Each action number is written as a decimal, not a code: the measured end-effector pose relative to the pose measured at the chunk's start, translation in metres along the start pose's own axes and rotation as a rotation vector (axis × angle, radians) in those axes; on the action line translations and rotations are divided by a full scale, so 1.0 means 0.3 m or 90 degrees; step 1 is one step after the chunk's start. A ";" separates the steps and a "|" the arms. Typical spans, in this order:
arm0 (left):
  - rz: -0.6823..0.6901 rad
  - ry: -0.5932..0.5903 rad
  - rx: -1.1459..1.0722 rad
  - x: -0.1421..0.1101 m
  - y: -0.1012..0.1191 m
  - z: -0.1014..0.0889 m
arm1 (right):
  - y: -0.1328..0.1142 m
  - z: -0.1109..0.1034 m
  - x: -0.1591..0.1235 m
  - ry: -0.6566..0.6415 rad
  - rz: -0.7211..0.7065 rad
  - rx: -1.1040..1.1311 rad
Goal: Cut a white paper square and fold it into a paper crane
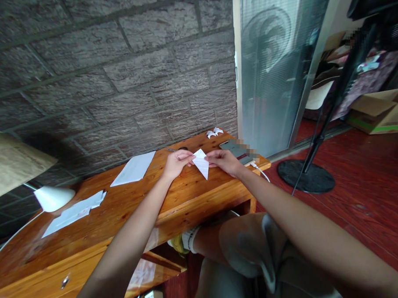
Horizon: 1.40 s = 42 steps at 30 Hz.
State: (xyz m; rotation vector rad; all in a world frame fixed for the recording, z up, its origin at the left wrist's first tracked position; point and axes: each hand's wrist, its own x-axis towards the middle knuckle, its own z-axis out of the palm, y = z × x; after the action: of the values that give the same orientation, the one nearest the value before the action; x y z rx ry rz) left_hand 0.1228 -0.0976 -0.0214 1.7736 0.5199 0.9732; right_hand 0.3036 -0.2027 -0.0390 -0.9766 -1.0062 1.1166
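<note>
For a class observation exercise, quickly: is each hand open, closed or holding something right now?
Left hand: closed, pinching the left side of the folded white paper.
Right hand: closed, pinching the paper's right side.

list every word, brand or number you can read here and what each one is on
None can be read.
White sock: dark marks, maybe lettering, too small and blurred.
Cardboard box: faint marks, too blurred.
Lampshade: faint marks, too blurred.
Folded paper: nothing legible.
</note>
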 end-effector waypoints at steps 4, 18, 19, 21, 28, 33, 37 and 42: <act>0.001 0.015 0.002 -0.002 0.004 0.000 | -0.001 0.002 -0.003 -0.015 -0.005 -0.004; -0.027 -0.036 0.020 -0.003 0.003 0.007 | 0.014 -0.001 -0.007 -0.023 -0.049 -0.083; -0.028 -0.045 0.024 -0.004 0.000 0.007 | 0.017 -0.003 -0.005 -0.013 -0.059 -0.093; -0.035 -0.063 0.025 -0.007 -0.005 0.009 | 0.021 -0.006 -0.002 0.010 -0.078 -0.101; -0.046 -0.063 -0.001 -0.007 -0.008 0.014 | 0.018 0.003 -0.007 0.031 -0.059 -0.023; -0.044 -0.027 -0.026 -0.004 -0.003 0.023 | 0.010 0.009 -0.012 0.012 -0.043 -0.014; -0.043 -0.014 -0.051 -0.006 -0.001 0.029 | 0.006 0.010 -0.014 -0.013 -0.033 -0.014; -0.047 -0.023 -0.067 -0.009 -0.001 0.032 | 0.005 0.007 -0.016 -0.025 -0.010 -0.009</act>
State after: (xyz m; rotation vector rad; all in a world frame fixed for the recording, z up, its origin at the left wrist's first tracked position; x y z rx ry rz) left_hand 0.1289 -0.1048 -0.0244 1.6633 0.4980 0.8996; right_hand 0.3006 -0.2070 -0.0404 -0.9603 -1.0528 1.1202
